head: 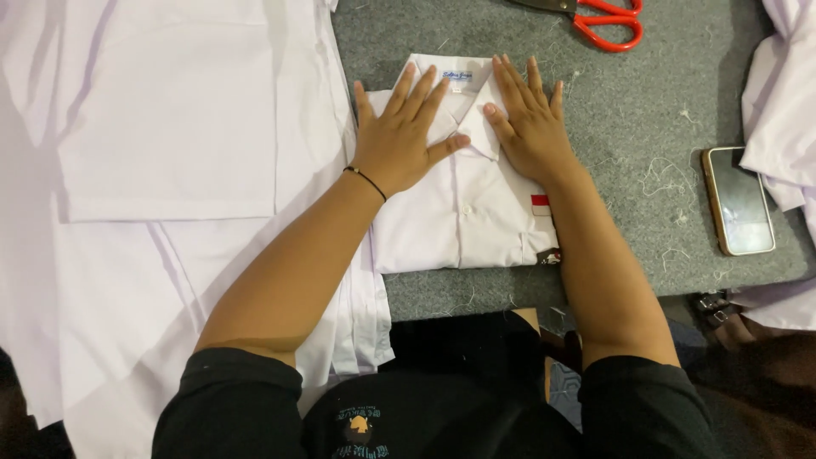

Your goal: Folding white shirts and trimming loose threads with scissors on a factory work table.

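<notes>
My left hand (399,140) lies flat and wide on the folded shirt (463,212), fingers spread and pointing away from me, the palm pressing the cloth just left of the collar (459,93). It grips nothing — it only bears down. A thin dark band (365,181) circles that wrist. My right hand (529,123) lies the same way on the other side of the collar, open and flat, fingers fanned, thumb turned inward toward the left thumb. The two thumbs come near each other over the collar points but I see a small gap between them.

The shirt sits under both palms, squared into a neat white rectangle on the grey table (646,110), collar at the far end and the hem edge nearest my body. A small red patch (541,201) shows on the chest on my right side, just beside my right forearm.

To my left, touching the shirt's edge, a stack of white cloth (170,170) spreads out and hangs over the near edge of the table. Red-handled scissors (608,21) lie at the far edge, well apart from my right hand. A phone (738,201) rests face up farther right, with more white fabric (782,102) just beside it.
</notes>
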